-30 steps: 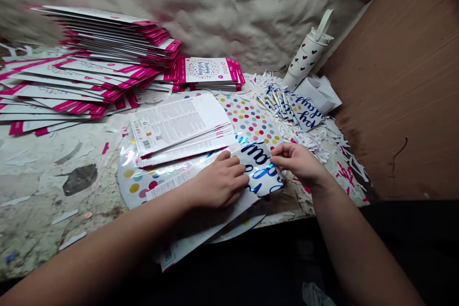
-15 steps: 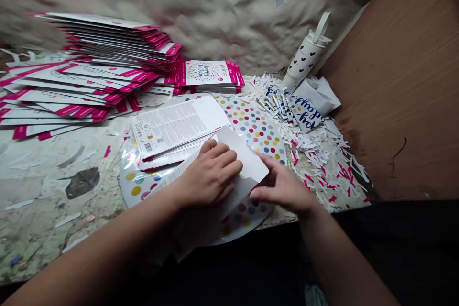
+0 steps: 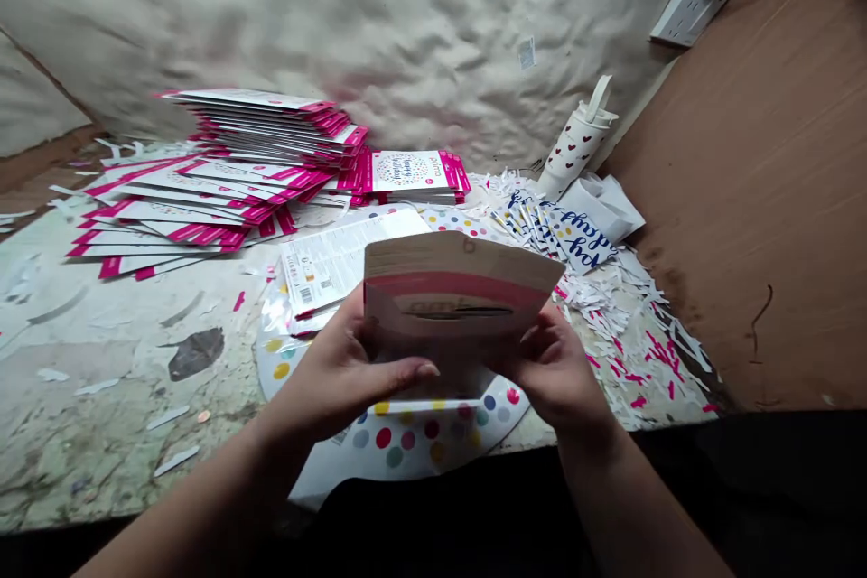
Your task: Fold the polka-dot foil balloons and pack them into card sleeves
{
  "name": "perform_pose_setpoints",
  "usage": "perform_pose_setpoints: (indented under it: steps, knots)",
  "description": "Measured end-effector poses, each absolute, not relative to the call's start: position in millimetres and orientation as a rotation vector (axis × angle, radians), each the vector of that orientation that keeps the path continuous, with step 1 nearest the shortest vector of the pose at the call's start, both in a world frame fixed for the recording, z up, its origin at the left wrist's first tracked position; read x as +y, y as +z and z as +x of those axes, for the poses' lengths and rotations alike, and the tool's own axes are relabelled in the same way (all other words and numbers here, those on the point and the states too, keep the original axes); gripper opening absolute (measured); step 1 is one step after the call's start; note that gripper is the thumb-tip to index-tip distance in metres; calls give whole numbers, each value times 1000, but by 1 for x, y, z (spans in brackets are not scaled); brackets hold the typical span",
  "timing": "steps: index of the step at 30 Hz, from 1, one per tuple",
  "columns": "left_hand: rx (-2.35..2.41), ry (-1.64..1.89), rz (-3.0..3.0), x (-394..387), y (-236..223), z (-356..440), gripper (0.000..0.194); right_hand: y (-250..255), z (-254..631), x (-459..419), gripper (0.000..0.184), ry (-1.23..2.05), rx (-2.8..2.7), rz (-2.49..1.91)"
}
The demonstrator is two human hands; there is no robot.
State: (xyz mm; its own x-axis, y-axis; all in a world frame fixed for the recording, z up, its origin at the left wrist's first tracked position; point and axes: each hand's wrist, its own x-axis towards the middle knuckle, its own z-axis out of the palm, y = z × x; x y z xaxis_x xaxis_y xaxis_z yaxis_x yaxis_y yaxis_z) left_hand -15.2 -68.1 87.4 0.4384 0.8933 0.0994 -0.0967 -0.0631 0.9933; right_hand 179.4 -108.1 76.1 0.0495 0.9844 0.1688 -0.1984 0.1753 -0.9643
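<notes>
As the left hand (image 3: 352,370) and right hand (image 3: 559,368) clasp its sides, the card packet (image 3: 457,284) spans between them.

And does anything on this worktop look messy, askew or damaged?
Yes. White and pink paper scraps litter the right side of the worktop. At the left, the pink-and-white packets are fanned unevenly, edges out of line. Nearer, a dark, ragged patch marks the surface, perhaps damage or a stain.
</notes>
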Motion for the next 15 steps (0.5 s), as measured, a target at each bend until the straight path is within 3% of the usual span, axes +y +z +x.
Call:
perform_pose_setpoints:
  steps: [5,8,11,15]
  knots:
    - [878,814,1243,-69,87,-20,22,85,205,-88,16,955,-1261,-1085]
    - [937,676,1157,-67,73,-14,24,81,212,-76,25,659,-1425,-1419]
    - [1049,612,1068,-70,54,-4,28,71,202,-80,16,284,-1727,-1506]
    - [1088,583,1102,-80,46,7,30,60,177,-99,18,257,-2125,-1367]
